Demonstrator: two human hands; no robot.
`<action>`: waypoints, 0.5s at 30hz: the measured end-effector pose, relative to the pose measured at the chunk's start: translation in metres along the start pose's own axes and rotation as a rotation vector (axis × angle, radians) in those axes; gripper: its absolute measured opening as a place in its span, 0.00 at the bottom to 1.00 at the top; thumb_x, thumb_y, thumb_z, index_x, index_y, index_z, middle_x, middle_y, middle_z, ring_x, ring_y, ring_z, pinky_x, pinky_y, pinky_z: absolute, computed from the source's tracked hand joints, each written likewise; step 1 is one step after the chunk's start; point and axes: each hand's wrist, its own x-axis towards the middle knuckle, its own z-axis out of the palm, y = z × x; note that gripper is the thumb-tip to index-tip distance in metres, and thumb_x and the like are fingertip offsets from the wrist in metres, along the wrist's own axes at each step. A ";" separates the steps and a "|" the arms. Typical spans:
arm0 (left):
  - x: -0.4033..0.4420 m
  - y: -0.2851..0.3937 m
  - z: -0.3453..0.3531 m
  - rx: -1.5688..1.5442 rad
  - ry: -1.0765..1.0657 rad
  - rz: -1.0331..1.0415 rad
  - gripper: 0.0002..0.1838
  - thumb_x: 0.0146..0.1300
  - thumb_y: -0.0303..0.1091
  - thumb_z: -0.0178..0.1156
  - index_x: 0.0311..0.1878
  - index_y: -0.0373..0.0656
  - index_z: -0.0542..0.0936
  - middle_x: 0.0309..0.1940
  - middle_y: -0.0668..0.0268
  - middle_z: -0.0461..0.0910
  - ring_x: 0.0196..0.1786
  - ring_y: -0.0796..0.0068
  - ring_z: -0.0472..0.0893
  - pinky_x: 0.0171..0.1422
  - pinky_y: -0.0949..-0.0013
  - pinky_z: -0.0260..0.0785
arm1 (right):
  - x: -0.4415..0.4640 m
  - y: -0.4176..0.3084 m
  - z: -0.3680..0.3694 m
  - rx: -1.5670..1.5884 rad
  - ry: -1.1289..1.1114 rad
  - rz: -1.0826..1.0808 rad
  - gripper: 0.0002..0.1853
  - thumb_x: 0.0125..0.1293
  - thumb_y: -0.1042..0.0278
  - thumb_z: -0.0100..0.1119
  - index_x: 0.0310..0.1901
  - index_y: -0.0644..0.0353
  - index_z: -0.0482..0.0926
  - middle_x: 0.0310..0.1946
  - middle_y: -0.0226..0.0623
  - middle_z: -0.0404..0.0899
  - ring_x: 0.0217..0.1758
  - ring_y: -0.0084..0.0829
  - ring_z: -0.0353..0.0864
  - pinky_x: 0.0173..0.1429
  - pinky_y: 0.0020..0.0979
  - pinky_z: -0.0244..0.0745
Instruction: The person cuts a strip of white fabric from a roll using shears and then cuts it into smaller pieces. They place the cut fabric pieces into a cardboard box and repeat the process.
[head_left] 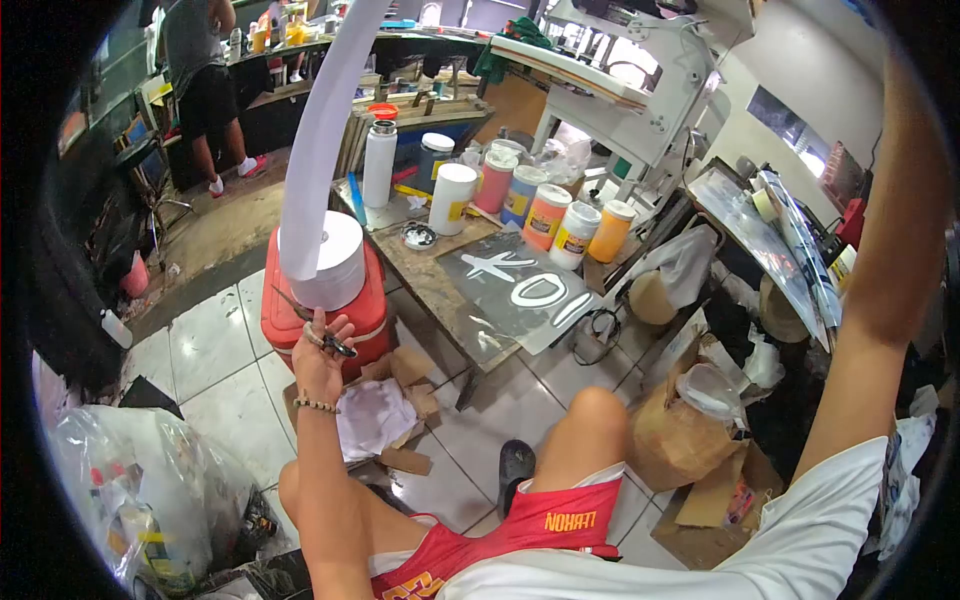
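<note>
My left hand point(322, 352), with a beaded bracelet at the wrist, has its fingers around a pair of scissors point(338, 345). The dark handles lie in the palm and the blades point up and left. Just beyond them stands a large white roll point(342, 262) on a red cooler box point(376, 300). A long white strip point(325, 150) hangs from the top of the view, its lower end in front of the roll. My right arm rises along the right side, and its hand is out of view.
A low table point(395, 245) holds paint jars point(546, 215) and a dark stencil-like sheet point(480, 290) with pale lettering. An open carton point(405, 365) with white material lies on the tiles. Plastic bags point(150, 490) stand left, cardboard boxes right. Another person point(200, 80) stands at the back.
</note>
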 end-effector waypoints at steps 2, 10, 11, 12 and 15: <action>0.000 -0.002 0.002 0.036 0.012 0.010 0.21 0.69 0.45 0.62 0.57 0.43 0.74 0.44 0.56 0.83 0.42 0.66 0.85 0.41 0.68 0.79 | -0.006 0.003 -0.010 -0.023 0.003 0.009 0.10 0.72 0.60 0.54 0.44 0.55 0.81 0.37 0.33 0.81 0.41 0.29 0.80 0.49 0.42 0.77; -0.005 0.000 0.010 0.090 0.002 0.042 0.19 0.66 0.45 0.66 0.48 0.41 0.73 0.41 0.58 0.84 0.34 0.71 0.85 0.34 0.71 0.80 | -0.021 0.006 -0.021 -0.060 0.006 0.057 0.10 0.72 0.60 0.54 0.44 0.57 0.81 0.37 0.34 0.81 0.40 0.28 0.81 0.47 0.40 0.77; -0.004 -0.001 0.009 0.089 0.004 0.043 0.19 0.66 0.45 0.66 0.48 0.41 0.73 0.41 0.58 0.84 0.34 0.71 0.85 0.34 0.71 0.80 | -0.023 0.006 -0.023 -0.060 0.002 0.058 0.10 0.72 0.60 0.54 0.44 0.57 0.81 0.37 0.34 0.81 0.40 0.28 0.81 0.47 0.40 0.78; -0.002 -0.002 0.008 0.100 0.014 0.033 0.20 0.66 0.46 0.66 0.49 0.42 0.73 0.40 0.58 0.84 0.35 0.70 0.85 0.34 0.70 0.81 | -0.023 0.008 -0.024 -0.067 -0.001 0.061 0.10 0.72 0.60 0.54 0.44 0.57 0.81 0.37 0.34 0.81 0.39 0.28 0.81 0.47 0.40 0.78; 0.001 -0.004 0.006 0.130 0.020 0.017 0.20 0.65 0.46 0.66 0.49 0.41 0.73 0.39 0.58 0.83 0.35 0.69 0.85 0.32 0.68 0.81 | -0.027 0.008 -0.025 -0.072 -0.003 0.070 0.11 0.72 0.61 0.54 0.44 0.57 0.81 0.36 0.34 0.81 0.39 0.28 0.81 0.47 0.40 0.78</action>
